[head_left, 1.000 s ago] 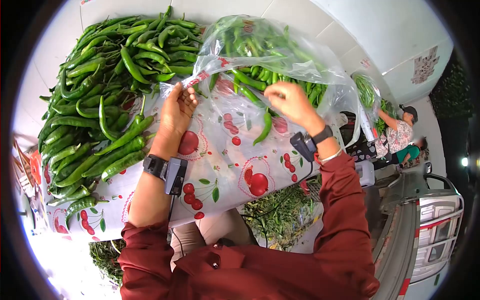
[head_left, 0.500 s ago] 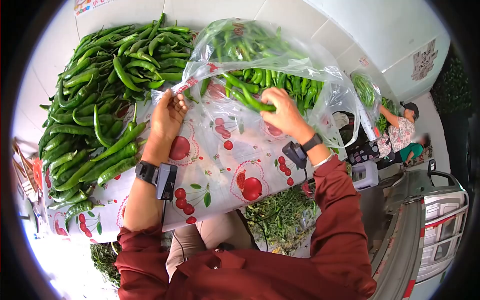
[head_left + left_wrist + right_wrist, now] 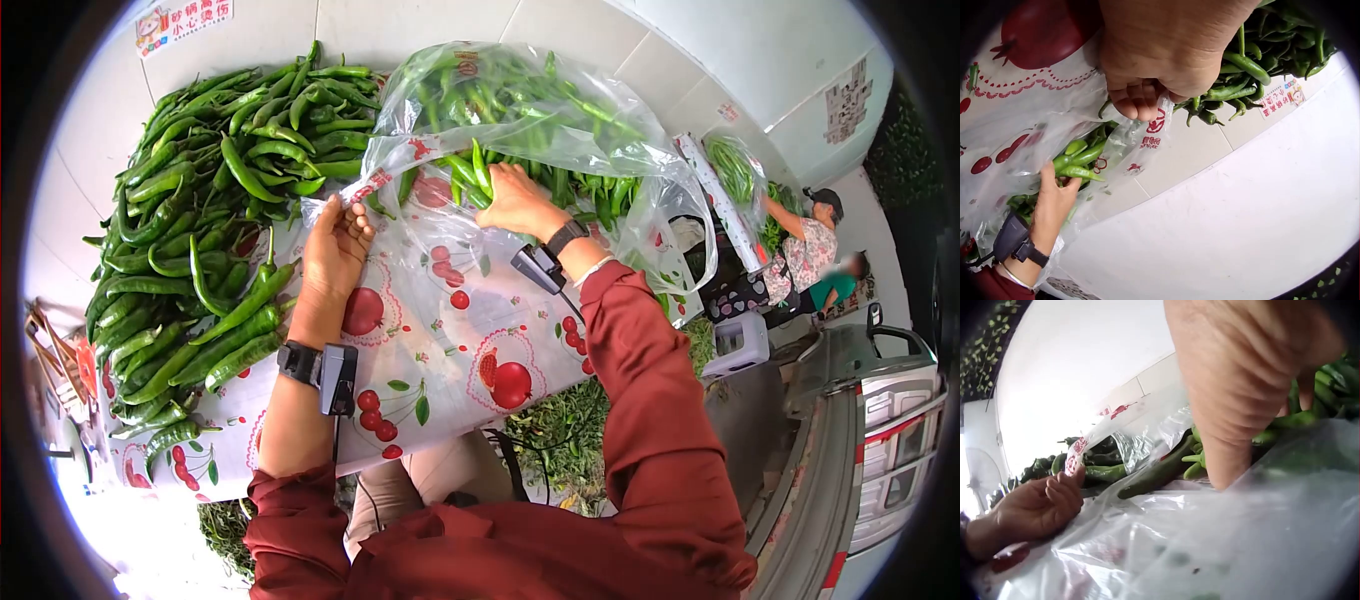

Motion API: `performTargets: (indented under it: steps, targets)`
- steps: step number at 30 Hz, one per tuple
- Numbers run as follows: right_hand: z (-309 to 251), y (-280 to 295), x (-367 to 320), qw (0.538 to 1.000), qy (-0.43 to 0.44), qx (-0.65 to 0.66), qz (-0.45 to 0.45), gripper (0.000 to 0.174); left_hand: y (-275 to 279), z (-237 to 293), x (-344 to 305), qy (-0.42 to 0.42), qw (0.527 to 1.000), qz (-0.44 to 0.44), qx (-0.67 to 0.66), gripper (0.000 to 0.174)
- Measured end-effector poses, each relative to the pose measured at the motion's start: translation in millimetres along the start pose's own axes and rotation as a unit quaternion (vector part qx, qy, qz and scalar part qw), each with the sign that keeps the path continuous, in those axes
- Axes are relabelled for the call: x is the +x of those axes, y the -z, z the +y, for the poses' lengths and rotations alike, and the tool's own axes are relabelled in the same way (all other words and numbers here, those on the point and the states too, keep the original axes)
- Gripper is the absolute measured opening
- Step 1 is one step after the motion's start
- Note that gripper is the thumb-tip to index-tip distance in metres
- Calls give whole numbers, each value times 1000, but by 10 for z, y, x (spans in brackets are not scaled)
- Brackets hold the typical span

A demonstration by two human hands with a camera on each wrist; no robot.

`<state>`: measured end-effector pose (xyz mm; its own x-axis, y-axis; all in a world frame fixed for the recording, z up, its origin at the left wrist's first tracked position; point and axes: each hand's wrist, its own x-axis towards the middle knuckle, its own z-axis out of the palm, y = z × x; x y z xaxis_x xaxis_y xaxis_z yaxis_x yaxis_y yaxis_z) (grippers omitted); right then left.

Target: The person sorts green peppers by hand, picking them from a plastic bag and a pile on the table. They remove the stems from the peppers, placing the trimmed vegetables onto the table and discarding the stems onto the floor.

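A clear plastic bag with red print lies on its side, its mouth facing me, with green chili peppers inside. My left hand pinches the printed edge of the bag's mouth between thumb and fingers, lifting that rim. Inside the mouth, my right hand grips green chili peppers, their tips poking out past the thumb. In the right wrist view its fingertips are mostly hidden behind the palm. A big heap of loose chili peppers lies left of the bag, close to my left hand.
The table has a fruit-patterned cloth. A tiled wall stands behind the heap. To the right are a white roll, another bag of green vegetables, and a person in a floral top. Leafy scraps lie below the table.
My right hand has moved left and further into the bag's mouth, pushing a pepper that lay outside back among the others. The left hand keeps its pinch on the bag's edge.
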<state>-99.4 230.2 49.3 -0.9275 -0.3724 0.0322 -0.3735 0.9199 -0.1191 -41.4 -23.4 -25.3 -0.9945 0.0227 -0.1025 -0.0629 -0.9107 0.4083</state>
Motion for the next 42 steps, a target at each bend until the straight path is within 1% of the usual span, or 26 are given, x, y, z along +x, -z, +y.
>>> performTargets:
  steps: [2,5,8,9,10,12,13,14,17,19,21,22,23,24,26,28,29,30,31,33,34,36,37,39,40,42]
  targets:
    - [76,-44,-26,1000,20,22,9,54,-5,-1,7,3,1000,5,-2,19]
    - [158,17,-168,982,92,118,117,51,7,-5,7,0,1000,1,-10,19]
    - [65,280,-385,974,89,166,129,51,21,-13,19,0,1000,-7,-21,20]
    - [8,372,-468,973,68,176,134,46,23,-18,24,0,1000,-10,-14,20]
    - [-54,458,-547,974,72,172,131,46,26,-21,27,0,1000,-13,-7,20]
    - [-168,587,-684,974,29,199,103,48,-14,-16,5,0,1000,-6,-10,20]
    - [-206,609,-723,972,42,212,89,49,-37,-11,-7,4,1000,0,-6,21]
    - [-223,612,-704,973,46,211,87,49,-42,-14,-10,1,1000,0,-9,21]
    - [-258,568,-490,983,149,80,77,44,-39,-20,2,3,1000,2,-2,21]
    - [-514,768,-189,973,204,67,82,41,-12,-21,30,4,1000,1,-10,20]
    - [-845,1124,208,969,184,144,83,42,21,-36,42,14,1000,0,-8,20]
    - [-1062,1368,269,958,193,147,150,37,41,-38,52,9,1000,-4,-12,20]
    - [-990,1423,668,884,356,88,289,41,57,-24,52,3,1000,-8,-18,21]
    - [-1020,1500,844,832,400,96,372,38,53,-12,39,3,1000,-6,-13,21]
    - [-1070,1566,708,913,280,121,270,75,32,-10,24,8,1000,-7,-16,21]
    - [-977,1293,698,875,343,114,324,32,34,-21,35,13,999,-12,-27,20]
    - [-999,1192,475,931,244,225,150,26,6,-31,31,10,1000,-8,-22,19]
    - [-903,965,449,932,266,196,147,25,-15,-34,27,7,1000,-3,-17,19]
    - [-806,774,361,957,203,196,60,24,-22,-36,30,6,1000,-1,-20,19]
    - [-663,432,196,973,178,148,-14,20,-15,-37,26,5,1000,-7,-28,19]
    - [-612,277,178,986,116,117,-40,20,1,-41,22,7,1000,-5,-28,19]
    - [-533,45,236,985,71,151,-52,20,-3,-45,31,1,1000,-1,-18,19]
    - [-530,-26,288,985,72,150,-50,20,-11,-38,29,0,1000,-3,-17,19]
    - [-660,-88,383,969,85,228,44,26,-25,-31,-4,4,1000,7,-19,19]
    - [-714,-83,438,983,69,171,12,32,-18,-34,1,6,1000,2,-17,19]
    - [-704,-321,576,984,128,115,51,33,39,-52,54,0,1000,7,-25,19]
